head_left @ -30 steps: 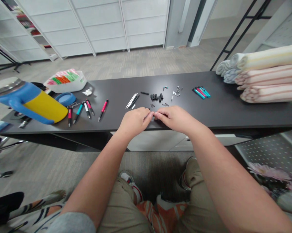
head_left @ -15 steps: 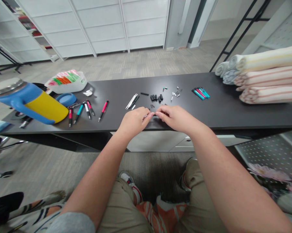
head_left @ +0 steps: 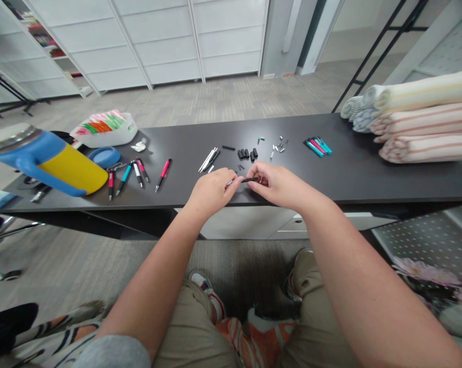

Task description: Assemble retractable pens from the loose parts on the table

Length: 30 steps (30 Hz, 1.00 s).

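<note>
Both my hands meet over the near edge of a long black table. My right hand pinches a thin black pen part that points left toward my left hand. The left hand's fingers are closed on a small pale piece I cannot make out. Just beyond the fingers lie small black caps, white refill tubes, and tiny metal springs and tips.
Assembled pens, pink, teal and black, lie at the left by a blue-and-yellow jug, a blue lid and a white bin of coloured pieces. Teal and pink barrels and rolled towels sit at the right.
My hands, which were pressed fingertip to fingertip, have drawn slightly apart, and the thin black part now shows between them in my right hand's pinch.
</note>
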Each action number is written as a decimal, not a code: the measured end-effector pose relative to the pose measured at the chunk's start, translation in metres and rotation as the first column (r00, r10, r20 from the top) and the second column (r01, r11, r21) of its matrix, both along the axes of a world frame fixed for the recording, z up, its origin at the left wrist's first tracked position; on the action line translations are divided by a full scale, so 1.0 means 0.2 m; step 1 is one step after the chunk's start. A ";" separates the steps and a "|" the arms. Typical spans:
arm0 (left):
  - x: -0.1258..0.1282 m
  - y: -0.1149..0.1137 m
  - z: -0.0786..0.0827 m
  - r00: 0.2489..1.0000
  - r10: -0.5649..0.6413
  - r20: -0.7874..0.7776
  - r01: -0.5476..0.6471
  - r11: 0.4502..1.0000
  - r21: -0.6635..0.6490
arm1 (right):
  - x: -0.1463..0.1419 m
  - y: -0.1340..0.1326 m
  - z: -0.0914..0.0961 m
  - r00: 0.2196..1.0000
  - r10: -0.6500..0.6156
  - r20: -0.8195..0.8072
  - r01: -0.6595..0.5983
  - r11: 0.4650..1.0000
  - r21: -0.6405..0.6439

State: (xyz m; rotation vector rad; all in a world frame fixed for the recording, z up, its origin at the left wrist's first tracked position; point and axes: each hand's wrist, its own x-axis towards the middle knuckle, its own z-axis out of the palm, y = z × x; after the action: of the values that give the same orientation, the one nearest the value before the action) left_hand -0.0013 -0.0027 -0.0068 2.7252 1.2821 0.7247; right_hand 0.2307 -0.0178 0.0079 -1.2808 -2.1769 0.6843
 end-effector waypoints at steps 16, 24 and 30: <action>-0.03 0.02 0.01 0.978 -0.198 0.068 0.201 0.979 -0.044 | 0.01 0.00 0.02 0.999 -0.018 0.044 0.019 0.999 -0.037; -0.03 0.01 0.02 0.984 -0.166 0.065 0.169 0.984 -0.047 | 0.02 0.00 0.01 0.999 -0.038 -0.040 0.037 0.999 -0.020; -0.03 0.02 0.00 0.974 -0.209 0.087 0.211 0.977 -0.019 | 0.02 0.01 0.00 1.000 -0.030 -0.003 0.030 1.000 0.005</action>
State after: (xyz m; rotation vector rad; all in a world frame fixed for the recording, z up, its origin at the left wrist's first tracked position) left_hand -0.0068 0.0008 -0.0061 2.7194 0.9610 0.7831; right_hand 0.2351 -0.0166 0.0076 -1.3060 -2.1519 0.6677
